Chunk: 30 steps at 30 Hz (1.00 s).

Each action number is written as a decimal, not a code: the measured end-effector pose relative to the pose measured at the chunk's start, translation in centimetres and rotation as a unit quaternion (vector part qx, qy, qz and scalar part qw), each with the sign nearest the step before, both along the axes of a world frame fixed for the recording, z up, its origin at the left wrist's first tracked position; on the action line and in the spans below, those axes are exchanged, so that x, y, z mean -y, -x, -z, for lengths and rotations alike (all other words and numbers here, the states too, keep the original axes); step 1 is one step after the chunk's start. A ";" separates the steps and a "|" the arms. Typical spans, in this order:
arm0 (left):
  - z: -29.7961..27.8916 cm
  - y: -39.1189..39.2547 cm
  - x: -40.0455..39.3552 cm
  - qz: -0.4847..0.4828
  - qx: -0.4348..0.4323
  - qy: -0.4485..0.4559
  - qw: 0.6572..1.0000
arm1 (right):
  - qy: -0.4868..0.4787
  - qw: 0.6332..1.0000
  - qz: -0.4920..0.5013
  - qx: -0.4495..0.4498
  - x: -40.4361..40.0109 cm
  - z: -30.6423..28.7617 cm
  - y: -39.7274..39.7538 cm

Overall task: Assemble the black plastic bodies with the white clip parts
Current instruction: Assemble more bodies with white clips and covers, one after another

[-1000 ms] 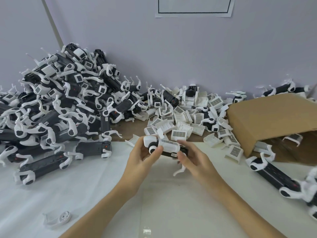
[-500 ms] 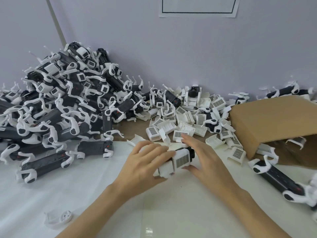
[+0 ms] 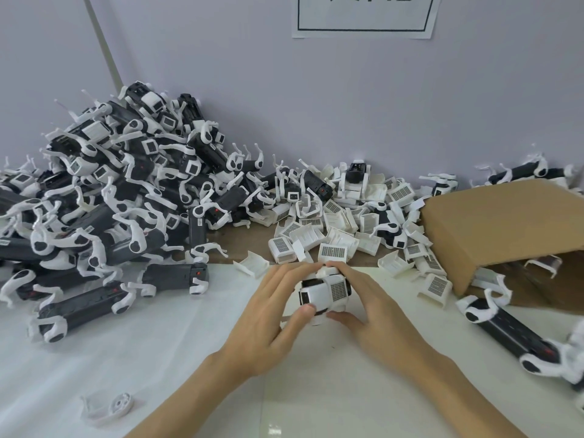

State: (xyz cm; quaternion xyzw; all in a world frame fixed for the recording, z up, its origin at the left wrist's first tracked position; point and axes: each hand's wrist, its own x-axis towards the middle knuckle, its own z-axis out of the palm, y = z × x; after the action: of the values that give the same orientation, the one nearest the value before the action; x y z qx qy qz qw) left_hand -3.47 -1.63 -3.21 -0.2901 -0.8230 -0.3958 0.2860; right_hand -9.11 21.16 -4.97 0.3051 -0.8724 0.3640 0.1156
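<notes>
Since the earlier frame, we have turned the black body [image 3: 325,290] end-on; left hand [image 3: 271,317] and right hand [image 3: 376,314] clasp it above the table [image 3: 189,358]. Press the white clip [image 3: 336,287] squarely.

Black bodies [image 3: 177,273] with white clips [image 3: 328,249] heaped beside a brown cardboard box [image 3: 505,222] on a white tabletop [image 3: 158,358].
</notes>
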 end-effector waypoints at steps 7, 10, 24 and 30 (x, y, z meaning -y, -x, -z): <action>-0.3 0.8 0.5 0.038 0.217 -0.258 0.941 | 0.049 0.999 -0.013 0.019 0.3 -0.6 -0.7; -0.3 1.3 0.6 0.001 0.248 -0.308 0.919 | 0.131 0.986 -0.004 0.099 1.1 -2.0 -1.5; 0.8 1.4 0.3 -0.087 0.274 -0.197 0.938 | 0.651 0.653 -0.188 0.338 -7.3 -10.9 4.7; 1.0 2.0 -0.1 -0.148 0.254 -0.115 0.949 | 0.606 0.671 -0.059 0.424 -5.7 -4.1 3.3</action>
State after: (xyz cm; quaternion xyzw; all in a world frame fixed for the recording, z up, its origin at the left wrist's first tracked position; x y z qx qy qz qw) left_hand -5.46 -1.54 -4.24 -0.0197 -0.8509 -0.5020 0.1539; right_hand -12.44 26.85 -0.84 0.0320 -0.3951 0.9090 -0.1285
